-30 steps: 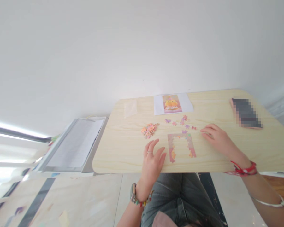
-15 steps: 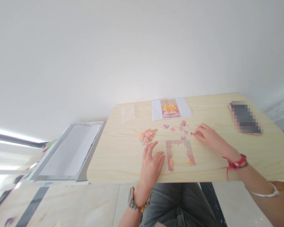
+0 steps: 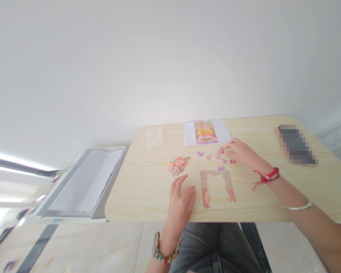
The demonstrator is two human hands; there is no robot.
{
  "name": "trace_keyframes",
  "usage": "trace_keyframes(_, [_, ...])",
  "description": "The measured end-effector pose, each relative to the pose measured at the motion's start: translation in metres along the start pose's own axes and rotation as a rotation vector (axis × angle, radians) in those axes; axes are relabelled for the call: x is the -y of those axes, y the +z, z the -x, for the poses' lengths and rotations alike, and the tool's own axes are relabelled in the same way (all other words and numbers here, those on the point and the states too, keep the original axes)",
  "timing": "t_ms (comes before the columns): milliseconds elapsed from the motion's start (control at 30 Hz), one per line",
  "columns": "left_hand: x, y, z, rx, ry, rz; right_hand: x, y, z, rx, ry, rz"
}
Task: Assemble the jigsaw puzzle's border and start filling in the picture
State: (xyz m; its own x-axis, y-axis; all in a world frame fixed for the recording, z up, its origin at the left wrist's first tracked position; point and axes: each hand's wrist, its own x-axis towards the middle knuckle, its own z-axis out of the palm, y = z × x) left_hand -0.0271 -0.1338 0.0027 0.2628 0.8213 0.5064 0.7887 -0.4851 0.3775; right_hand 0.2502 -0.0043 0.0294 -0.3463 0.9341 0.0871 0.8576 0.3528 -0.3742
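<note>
My left hand (image 3: 181,201) rests on the table, left of a partly joined jigsaw frame (image 3: 204,189), with its fingers apart and nothing in them. Pink and purple edge pieces make up that frame, and its middle is bare tabletop. Just beyond my left fingertips lies a heap of loose puzzle pieces (image 3: 178,165). My right hand (image 3: 243,152) reaches in from the right, thumb and fingers pinched at a pink puzzle piece (image 3: 222,150) in a loose cluster. A reddish piece (image 3: 233,162) lies below that hand. Purple pieces (image 3: 221,168) lie above the frame.
A printed picture sheet (image 3: 189,133) with a yellow figure lies at the back of the wooden table (image 3: 136,189). To its left is a clear plastic sheet (image 3: 155,137). A phone (image 3: 297,146), blurred out, sits at the right. Left of the table stands a white-topped unit (image 3: 85,182).
My right hand has left the reddish piece on the table and moved up and left to the pink cluster. My left hand has barely moved. The view has shifted slightly.
</note>
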Motion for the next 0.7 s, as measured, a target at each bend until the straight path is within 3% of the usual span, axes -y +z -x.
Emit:
trace_keyframes(167, [0.002, -0.001, 0.004, 0.028, -0.010, -0.004, -0.004, 0.007, 0.001, 0.059, 0.011, -0.011])
trace_keyframes(467, [-0.001, 0.000, 0.005, 0.024, -0.002, 0.008, -0.027, 0.003, 0.010, 0.022, -0.152, 0.040])
trace_keyframes(700, [-0.004, -0.001, 0.004, 0.027, 0.004, 0.008, -0.014, 0.001, -0.010, -0.037, -0.094, 0.030])
